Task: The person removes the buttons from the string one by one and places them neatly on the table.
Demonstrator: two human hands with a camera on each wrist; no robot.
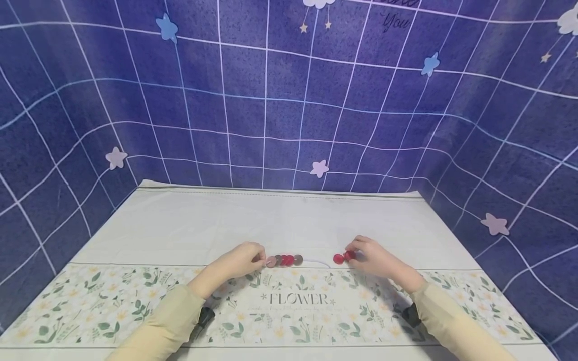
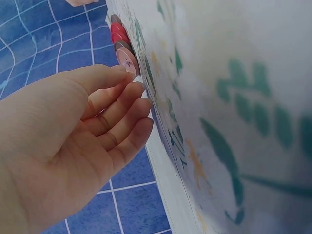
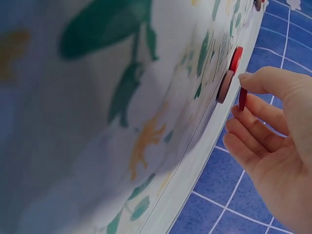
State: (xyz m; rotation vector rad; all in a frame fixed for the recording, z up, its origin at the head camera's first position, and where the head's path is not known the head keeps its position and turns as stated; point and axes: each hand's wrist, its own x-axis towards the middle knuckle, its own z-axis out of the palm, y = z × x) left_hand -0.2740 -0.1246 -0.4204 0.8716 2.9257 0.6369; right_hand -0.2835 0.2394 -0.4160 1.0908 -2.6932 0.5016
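Note:
My left hand (image 1: 247,259) pinches at the near edge of a pink button (image 2: 127,62), at the left end of a row of overlapping buttons. Along that row lie red buttons (image 1: 287,259) and a grey-brown button (image 1: 298,259) at the right end. From there a white string (image 1: 317,261) curves right over the tablecloth. My right hand (image 1: 373,256) pinches a dark red button (image 3: 242,99) on edge between thumb and forefinger. Close beside those fingers, a bright red button (image 3: 236,59) and a brownish button (image 3: 224,87) lie on the cloth.
The white tablecloth (image 1: 217,215) has a printed floral band with the word FLOWER along its front part. Behind and at both sides hangs a blue grid-patterned curtain (image 1: 289,110) with stars. Dark bands (image 1: 205,317) sit at the wrists.

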